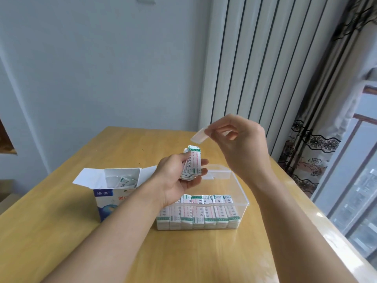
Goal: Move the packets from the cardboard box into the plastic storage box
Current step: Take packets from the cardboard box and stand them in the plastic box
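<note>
We hold a fanned stack of packets (pixel 192 165) in our left hand (pixel 177 178), fingers curled around it, above the far left part of the plastic storage box (pixel 242 203). Our right hand (pixel 238 144) is raised higher and further right, pinching a single packet (pixel 199 136) between thumb and fingertips; that packet is blurred, so we cannot read which face is up.

The storage box sits on the desk (pixel 122 150) with a row of packets (pixel 199 211) already standing along its near wall. The far half looks open. The cardboard box (pixel 111 193) stands just left of it, flaps spread, with a few packets (pixel 125 181) visible inside, so the task is well along but not done.

The loose fan in our left hand is the main risk: the grip looks light, and a tilt could let packets slide out onto the desk or land skewed on the standing row. The single packet, held only at one end, could flutter and drop outside the clear wall, which is hard to see.

Room is good. The desk is bare near us and to the far side, and the box's right wall is well apart from the desk's right edge. Our left forearm crosses close over the cardboard box, so a careless sweep could knock it.
</note>
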Demonstrator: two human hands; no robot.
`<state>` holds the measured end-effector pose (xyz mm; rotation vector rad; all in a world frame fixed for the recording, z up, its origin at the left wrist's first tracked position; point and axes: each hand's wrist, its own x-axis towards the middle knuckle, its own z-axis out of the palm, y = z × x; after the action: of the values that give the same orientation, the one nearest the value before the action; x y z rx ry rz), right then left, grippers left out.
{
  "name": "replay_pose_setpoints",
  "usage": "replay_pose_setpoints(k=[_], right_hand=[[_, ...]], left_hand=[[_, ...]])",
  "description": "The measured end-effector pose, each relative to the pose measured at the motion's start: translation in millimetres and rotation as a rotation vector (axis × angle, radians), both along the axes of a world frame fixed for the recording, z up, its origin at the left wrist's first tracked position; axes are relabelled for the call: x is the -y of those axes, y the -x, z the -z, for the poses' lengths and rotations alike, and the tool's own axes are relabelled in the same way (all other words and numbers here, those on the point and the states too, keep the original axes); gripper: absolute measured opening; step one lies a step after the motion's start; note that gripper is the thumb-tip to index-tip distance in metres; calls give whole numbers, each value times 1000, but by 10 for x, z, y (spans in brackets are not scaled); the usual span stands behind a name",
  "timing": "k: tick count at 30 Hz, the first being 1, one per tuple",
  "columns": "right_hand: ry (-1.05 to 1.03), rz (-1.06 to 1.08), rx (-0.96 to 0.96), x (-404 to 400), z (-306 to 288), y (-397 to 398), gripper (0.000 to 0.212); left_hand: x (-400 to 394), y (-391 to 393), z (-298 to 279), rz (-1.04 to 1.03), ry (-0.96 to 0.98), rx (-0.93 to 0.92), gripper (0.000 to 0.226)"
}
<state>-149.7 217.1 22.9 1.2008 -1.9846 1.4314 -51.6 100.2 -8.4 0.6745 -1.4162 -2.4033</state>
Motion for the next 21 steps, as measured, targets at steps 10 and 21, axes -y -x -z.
replay_pose_setpoints(k=[10, 21], right_hand=[[-441, 63, 9, 25, 53, -10, 22], [-392, 79, 247, -4, 122, 149, 16]], left_hand=[[-33, -22, -21, 80, 170, -69, 25], [2, 13, -2, -7, 193, -88, 18]])
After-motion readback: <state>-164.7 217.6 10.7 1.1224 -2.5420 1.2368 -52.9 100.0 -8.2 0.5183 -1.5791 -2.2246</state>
